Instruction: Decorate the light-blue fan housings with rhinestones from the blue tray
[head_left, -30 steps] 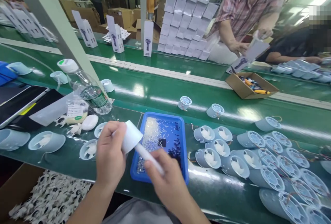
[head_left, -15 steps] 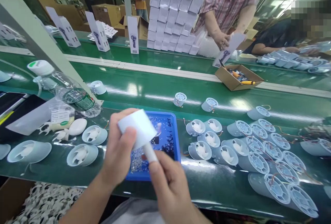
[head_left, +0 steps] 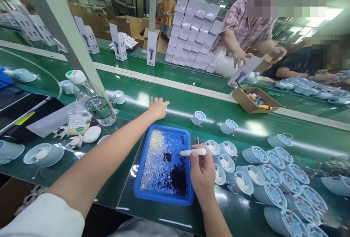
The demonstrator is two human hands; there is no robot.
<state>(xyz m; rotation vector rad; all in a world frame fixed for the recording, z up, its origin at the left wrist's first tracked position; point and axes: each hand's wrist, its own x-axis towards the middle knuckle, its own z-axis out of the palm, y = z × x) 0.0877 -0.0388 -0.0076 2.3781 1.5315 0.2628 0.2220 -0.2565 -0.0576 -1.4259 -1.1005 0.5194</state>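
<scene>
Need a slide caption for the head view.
Right hand holds white pen tool over blue tray; left hand reaches across belt.

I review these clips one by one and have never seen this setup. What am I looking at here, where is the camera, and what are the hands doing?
There is no machine: a person works with bare hands, filmed by a camera on their head looking down at a green conveyor table. The left hand reaches out flat on the belt beyond a blue plastic tray of tiny clear and dark parts. The right hand holds a slim white pen-like tool over the tray. Pale blue round fan housings lie to the right, and a clear water bottle lies to the left. Other people work across the belt.
</scene>
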